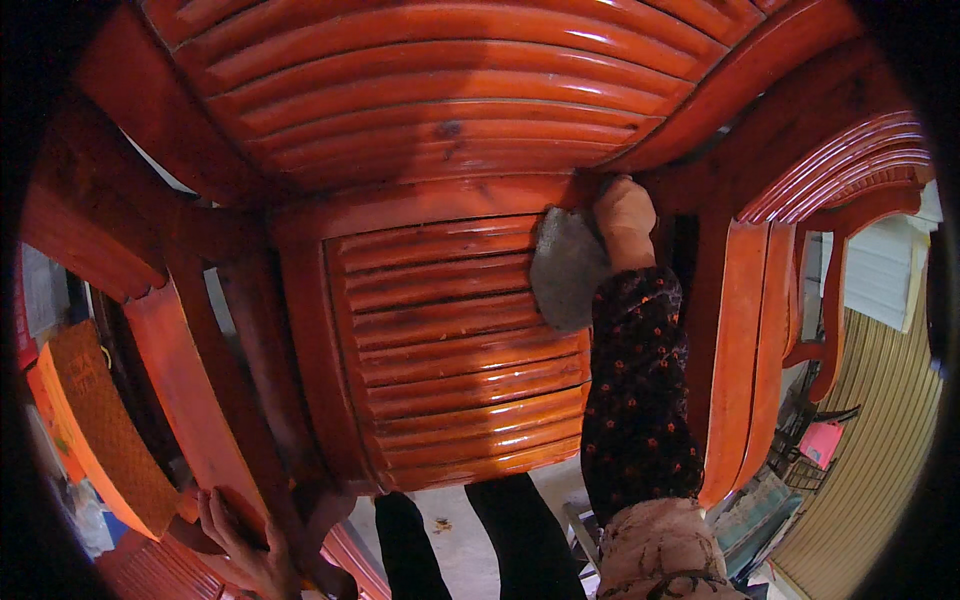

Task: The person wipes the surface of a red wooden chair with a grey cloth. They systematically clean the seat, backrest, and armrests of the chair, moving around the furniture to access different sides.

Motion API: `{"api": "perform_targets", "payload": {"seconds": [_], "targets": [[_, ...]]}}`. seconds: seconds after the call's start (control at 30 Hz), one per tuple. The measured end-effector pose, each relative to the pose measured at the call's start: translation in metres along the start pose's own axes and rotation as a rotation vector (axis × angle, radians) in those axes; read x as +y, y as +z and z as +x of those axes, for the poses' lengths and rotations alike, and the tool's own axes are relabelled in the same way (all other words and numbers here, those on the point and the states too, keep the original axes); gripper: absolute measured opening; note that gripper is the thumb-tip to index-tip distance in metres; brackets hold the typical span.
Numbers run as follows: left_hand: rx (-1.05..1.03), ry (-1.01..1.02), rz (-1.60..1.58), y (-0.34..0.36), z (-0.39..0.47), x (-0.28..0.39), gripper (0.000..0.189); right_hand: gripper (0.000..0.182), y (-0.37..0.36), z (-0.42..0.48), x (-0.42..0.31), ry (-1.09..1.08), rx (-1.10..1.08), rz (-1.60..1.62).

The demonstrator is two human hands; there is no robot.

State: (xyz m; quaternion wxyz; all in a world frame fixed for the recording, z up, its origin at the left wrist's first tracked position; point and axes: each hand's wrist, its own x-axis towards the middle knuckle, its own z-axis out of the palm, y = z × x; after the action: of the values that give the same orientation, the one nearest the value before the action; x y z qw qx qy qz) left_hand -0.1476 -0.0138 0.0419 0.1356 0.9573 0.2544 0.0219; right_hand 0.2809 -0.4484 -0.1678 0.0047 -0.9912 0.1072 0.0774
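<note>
A glossy reddish-brown wooden chair with a slatted seat (465,360) and slatted backrest (450,82) fills the middle of the view. My right hand (627,210) is closed at the rear right corner of the seat, close under the backrest. From it a grey cloth (570,270) spreads over the right side of the slats. Its fingers are mostly turned from view. At lower left, my left hand (251,551) grips the front end of the chair's left armrest (195,405), fingers lying over the wood.
The right armrest (739,360) rises close beside my right forearm. An orange box (105,427) stands beyond the left armrest. Further right are another piece of wooden furniture (836,300), a pink item (821,442) and a ribbed tan surface (870,450). My dark-clothed legs (517,532) are before the seat.
</note>
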Motion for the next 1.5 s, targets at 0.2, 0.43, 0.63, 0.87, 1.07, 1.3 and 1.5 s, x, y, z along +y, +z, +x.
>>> {"api": "perform_targets", "payload": {"seconds": [0.2, 0.43, 0.63, 0.87, 1.07, 1.3, 1.5], "targets": [[-0.007, -0.005, -0.041, 0.001, -0.004, -0.009, 0.072, 0.027, 0.009, -0.014, 0.035, -0.285, -0.037, 0.363], [-0.03, -0.118, -0.115, 0.008, -0.008, -0.007, 0.074, 0.03, 0.011, -0.021, 0.019, -0.181, 0.321, 0.167], [0.062, 0.045, -0.047, 0.007, 0.004, 0.008, 0.065, 0.032, 0.024, 0.0, 0.027, -0.255, 0.097, 0.118], [-0.084, -0.148, 0.006, 0.008, -0.015, -0.016, 0.076, 0.04, -0.023, -0.059, -0.001, -0.315, -0.075, 0.091], [-0.041, -0.14, -0.024, 0.002, -0.01, -0.002, 0.078, 0.037, -0.01, -0.015, 0.011, -0.095, -0.1, -0.144], [-0.077, -0.176, -0.128, 0.002, -0.005, 0.019, 0.076, 0.042, -0.016, -0.068, 0.051, -0.065, -0.253, -0.114], [-0.094, -0.158, -0.017, -0.01, -0.014, 0.039, 0.07, 0.039, 0.004, -0.223, 0.065, -0.031, -0.258, 0.19]]}}
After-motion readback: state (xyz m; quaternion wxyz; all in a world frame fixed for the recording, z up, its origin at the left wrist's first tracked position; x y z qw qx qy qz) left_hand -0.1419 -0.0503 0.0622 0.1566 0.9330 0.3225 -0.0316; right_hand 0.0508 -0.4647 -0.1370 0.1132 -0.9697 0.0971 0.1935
